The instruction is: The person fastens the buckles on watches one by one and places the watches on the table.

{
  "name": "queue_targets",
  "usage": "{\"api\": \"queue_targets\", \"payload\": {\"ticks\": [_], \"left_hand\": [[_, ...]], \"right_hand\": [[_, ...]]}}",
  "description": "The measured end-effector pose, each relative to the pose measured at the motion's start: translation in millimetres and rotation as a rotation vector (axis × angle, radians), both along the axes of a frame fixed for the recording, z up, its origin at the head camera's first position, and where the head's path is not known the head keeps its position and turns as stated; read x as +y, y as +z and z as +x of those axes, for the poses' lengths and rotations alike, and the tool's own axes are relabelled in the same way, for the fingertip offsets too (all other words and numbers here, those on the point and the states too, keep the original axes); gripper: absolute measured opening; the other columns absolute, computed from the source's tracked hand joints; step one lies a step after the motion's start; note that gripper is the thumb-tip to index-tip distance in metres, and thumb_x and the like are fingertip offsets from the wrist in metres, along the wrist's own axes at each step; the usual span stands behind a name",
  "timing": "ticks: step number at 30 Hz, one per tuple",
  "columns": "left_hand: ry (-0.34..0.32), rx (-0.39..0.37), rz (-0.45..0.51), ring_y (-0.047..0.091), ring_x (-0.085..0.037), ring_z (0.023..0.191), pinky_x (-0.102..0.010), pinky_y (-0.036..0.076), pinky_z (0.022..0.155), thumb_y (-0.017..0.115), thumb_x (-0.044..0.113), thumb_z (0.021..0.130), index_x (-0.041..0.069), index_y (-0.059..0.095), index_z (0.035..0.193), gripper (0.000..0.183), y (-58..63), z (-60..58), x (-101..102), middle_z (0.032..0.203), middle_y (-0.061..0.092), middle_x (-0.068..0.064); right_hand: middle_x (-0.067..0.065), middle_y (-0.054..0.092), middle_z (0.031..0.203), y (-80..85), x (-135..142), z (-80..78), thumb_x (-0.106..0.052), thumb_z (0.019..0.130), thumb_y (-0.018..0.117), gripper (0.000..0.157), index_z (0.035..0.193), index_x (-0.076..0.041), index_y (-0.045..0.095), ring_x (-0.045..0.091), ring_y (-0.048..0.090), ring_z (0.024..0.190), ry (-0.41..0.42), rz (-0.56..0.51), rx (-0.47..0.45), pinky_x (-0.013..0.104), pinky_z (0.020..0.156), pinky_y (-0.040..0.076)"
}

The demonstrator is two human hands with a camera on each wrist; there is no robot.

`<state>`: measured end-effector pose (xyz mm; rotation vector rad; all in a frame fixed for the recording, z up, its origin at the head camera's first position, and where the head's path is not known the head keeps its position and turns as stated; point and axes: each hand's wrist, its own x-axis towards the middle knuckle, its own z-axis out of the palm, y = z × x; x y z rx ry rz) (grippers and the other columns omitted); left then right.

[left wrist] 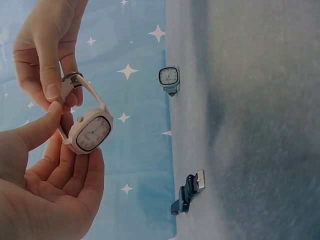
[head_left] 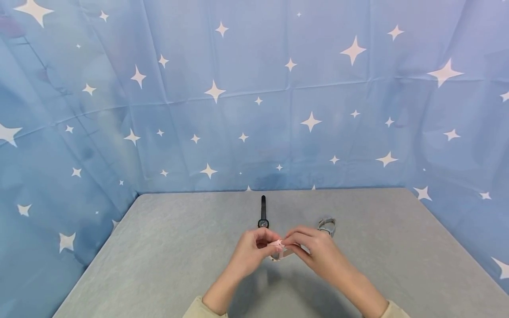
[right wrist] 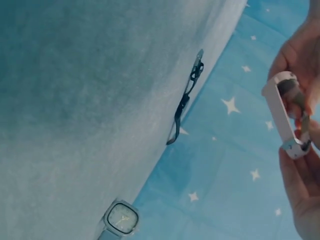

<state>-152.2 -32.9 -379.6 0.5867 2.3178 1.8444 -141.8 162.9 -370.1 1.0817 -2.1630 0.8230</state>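
Above the grey worktop (head_left: pixel 159 269), the left hand (head_left: pixel 250 248) is gripping a pink watch (left wrist: pixel 91 132), thumb pressing its strap, while the right hand (head_left: pixel 318 249) is pinching the strap too. Beyond the right hand, a grey watch (head_left: pixel 327 225) is resting, its strap looped. Beyond the left, a black watch (head_left: pixel 263 212) is lying lengthwise. A starry blue curtain (head_left: pixel 254 66) is hanging behind.

The pink watch (left wrist: pixel 75 134) looks to me like smooth plastic with a glassy face (left wrist: pixel 94 133), while the black watch (left wrist: pixel 188 192) carries a shiny metal buckle (left wrist: pixel 201 180). The desk (head_left: pixel 179 247) is matt, faintly mottled; the cloth backdrop (head_left: pixel 262 119) looks creased.
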Motion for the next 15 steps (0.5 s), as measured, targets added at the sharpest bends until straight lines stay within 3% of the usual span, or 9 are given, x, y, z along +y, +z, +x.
{"api": "queue_targets", "payload": {"ticks": [15], "left_hand": [[-0.079, -0.102, 0.118, 0.061, -0.014, 0.075, -0.03, 0.051, 0.068, 0.069, 0.012, 0.086, -0.001, 0.065, 0.095, 0.016, -6.0, -3.4, -4.1, 0.091, 0.067, -0.014]], "right_hand": [[-0.008, 0.066, 0.095, -0.5, 3.0, -1.0, 0.004, 0.074, 0.075, 0.028, 0.09, -0.018, 0.069, 0.003, 0.062, 0.08, 0.05, 0.04, -0.024, 0.009, 0.071, 0.047]]}}
